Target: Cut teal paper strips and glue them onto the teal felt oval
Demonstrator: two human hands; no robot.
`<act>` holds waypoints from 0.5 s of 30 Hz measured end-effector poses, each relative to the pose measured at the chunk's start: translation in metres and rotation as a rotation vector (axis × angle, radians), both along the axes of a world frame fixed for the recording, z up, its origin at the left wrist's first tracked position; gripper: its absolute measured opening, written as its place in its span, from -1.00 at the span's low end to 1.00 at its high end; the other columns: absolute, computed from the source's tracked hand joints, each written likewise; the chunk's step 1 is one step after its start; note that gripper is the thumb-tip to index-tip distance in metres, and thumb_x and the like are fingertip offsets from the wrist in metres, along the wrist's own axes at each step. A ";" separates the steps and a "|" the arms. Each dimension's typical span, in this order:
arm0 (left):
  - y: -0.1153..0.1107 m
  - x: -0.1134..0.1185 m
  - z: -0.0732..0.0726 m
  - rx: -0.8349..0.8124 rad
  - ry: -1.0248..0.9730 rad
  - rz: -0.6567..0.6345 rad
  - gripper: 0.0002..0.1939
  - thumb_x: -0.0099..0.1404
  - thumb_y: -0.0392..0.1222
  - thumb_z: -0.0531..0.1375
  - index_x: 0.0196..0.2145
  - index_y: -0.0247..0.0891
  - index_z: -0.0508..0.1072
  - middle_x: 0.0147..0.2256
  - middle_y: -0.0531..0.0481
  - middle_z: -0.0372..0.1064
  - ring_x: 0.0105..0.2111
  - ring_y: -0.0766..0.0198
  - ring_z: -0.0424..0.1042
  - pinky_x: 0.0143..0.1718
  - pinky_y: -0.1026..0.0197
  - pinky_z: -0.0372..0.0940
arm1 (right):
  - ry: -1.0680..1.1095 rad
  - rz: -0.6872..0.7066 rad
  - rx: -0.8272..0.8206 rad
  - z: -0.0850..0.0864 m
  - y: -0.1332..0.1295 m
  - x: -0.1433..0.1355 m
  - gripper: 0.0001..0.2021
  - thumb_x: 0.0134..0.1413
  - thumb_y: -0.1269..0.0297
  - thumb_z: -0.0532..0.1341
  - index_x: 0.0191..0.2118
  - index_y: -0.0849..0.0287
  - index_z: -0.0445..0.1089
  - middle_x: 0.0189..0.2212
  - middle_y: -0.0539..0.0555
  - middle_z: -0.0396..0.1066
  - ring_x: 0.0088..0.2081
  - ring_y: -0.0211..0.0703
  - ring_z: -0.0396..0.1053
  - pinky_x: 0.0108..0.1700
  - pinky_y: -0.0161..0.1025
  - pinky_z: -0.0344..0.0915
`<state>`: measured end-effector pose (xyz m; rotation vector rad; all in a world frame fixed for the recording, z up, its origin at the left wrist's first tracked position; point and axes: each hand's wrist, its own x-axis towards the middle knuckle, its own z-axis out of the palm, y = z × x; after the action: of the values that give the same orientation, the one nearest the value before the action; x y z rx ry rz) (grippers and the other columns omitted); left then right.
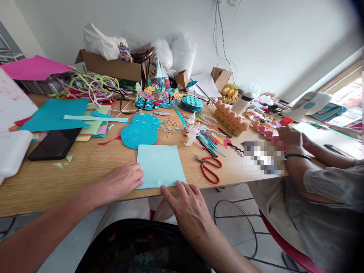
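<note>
A light blue sheet of paper (159,166) lies flat at the table's front edge. My left hand (125,178) rests at its left side, fingers curled together with the tips on the sheet's edge; whether the paper is pinched there is hidden. My right hand (189,201) lies across the sheet's lower right edge, thumb and fingers spread on the rim. Red-handled scissors (211,168) lie just right of the paper. Behind it are blue rounded cutouts (140,138). Two glue bottles (191,132) stand beyond, near small confetti pieces (169,127).
A black phone (55,144) and coloured paper sheets (57,112) lie at the left. Egg-carton pieces (231,119) and a white bottle (243,103) stand back right. Another person's hands (290,138) work at the right. Boxes (113,70) line the wall.
</note>
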<state>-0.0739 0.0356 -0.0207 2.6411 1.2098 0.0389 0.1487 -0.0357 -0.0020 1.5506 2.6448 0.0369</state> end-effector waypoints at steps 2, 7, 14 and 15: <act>0.001 -0.001 0.000 -0.016 -0.011 -0.011 -0.73 0.32 -0.22 -0.02 -0.50 -0.27 0.32 -0.43 0.01 0.23 -0.42 0.26 0.26 -0.40 0.24 0.11 | 0.020 0.005 0.005 0.000 0.000 -0.001 -0.50 0.01 0.51 0.09 0.11 0.06 0.16 -0.23 0.19 0.31 -0.20 -0.01 0.28 -0.16 -0.10 0.14; 0.002 -0.003 0.001 -0.017 -0.007 -0.024 -0.72 0.33 -0.21 -0.03 -0.49 -0.28 0.32 -0.43 0.01 0.22 -0.44 0.29 0.25 -0.41 0.25 0.10 | 0.123 0.108 0.024 -0.006 0.004 -0.008 -0.67 0.01 0.53 0.07 -0.06 0.22 0.27 -0.18 0.15 0.29 -0.18 -0.08 0.24 -0.12 -0.16 0.14; 0.000 0.000 0.018 -0.112 -0.018 0.011 -0.74 0.34 -0.25 -0.04 -0.49 -0.28 0.28 -0.40 0.03 0.23 -0.40 0.30 0.26 -0.37 0.28 0.12 | 0.075 0.123 -0.018 -0.004 0.009 -0.017 -0.69 0.01 0.53 0.08 -0.08 0.22 0.27 -0.24 0.12 0.32 -0.26 -0.09 0.26 -0.28 -0.21 0.18; 0.001 0.001 0.020 -0.131 -0.031 0.016 -0.74 0.34 -0.25 -0.04 -0.49 -0.28 0.28 -0.40 0.03 0.23 -0.39 0.30 0.27 -0.37 0.28 0.12 | 0.070 0.116 -0.024 -0.003 0.009 -0.017 -0.70 0.02 0.53 0.08 -0.08 0.22 0.27 -0.24 0.13 0.33 -0.26 -0.10 0.26 -0.28 -0.21 0.18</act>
<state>-0.0734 0.0362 -0.0004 2.5092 1.1817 0.0037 0.1313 -0.0268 -0.0054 1.4152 2.7750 -0.0431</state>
